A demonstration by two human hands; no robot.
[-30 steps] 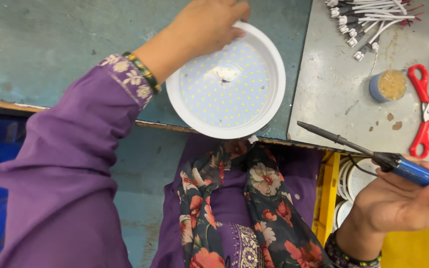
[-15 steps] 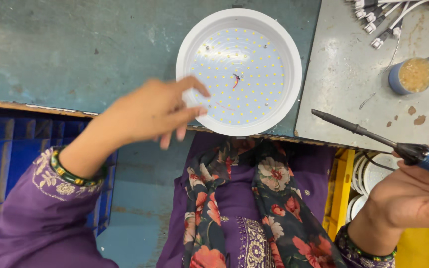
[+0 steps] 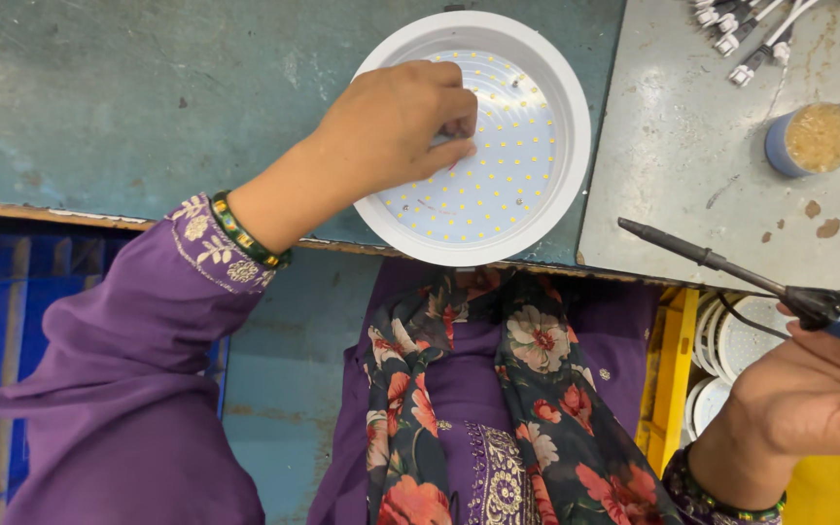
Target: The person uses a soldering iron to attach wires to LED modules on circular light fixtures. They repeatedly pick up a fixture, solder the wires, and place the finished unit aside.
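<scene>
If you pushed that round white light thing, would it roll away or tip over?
Probably neither: the round white light panel lies flat, so it would likely slide. It looks thin and light, and the left hand rests on it.

Left hand [image 3: 396,126] fingertips on round white LED panel [image 3: 498,175]; right hand [image 3: 819,399] at 4 o'clock grips soldering iron [image 3: 760,282].
</scene>
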